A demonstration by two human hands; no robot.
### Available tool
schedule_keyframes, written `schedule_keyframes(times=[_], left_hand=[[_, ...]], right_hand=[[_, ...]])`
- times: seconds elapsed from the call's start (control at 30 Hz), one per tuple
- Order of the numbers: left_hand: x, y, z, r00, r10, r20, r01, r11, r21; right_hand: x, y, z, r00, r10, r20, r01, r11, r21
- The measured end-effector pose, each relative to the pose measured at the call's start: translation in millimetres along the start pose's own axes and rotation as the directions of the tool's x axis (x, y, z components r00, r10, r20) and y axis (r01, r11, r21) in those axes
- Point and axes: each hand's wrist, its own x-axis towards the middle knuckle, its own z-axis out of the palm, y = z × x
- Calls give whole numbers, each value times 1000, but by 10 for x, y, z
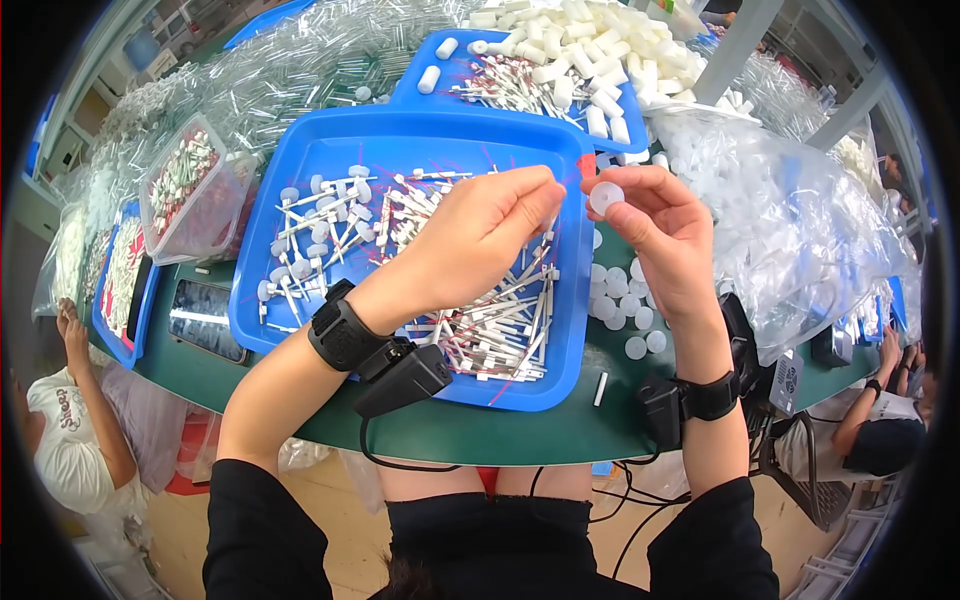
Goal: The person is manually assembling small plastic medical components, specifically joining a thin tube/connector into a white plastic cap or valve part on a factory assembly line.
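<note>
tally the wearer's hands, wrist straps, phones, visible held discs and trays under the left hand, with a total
Left hand and right hand: 2
Black wrist straps: 2
Phone: 1
Pale held disc: 1
Blue tray under left hand: 1
Total: 7

We see a smooth, glossy plastic tray [420, 138], a smooth tabletop [560, 436], a frosted plastic disc [605, 197] at right, matt, foam-like cylinders [605, 48] on the far side, a shiny, crinkled plastic bag [785, 220] at far right and a glossy-faced phone [207, 318] at left.
</note>
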Motion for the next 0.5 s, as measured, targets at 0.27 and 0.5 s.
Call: schedule_keyframes(times=[0.27, 0.5], left_hand=[[-45, 66, 41, 992, 127, 6, -126, 973, 194], [-42, 36, 28, 996, 74, 58, -85, 972, 218]], right_hand=[[5, 43, 41, 1000, 2, -21, -3, 999, -36], [-8, 54, 81, 999, -19, 34, 20, 999, -35]])
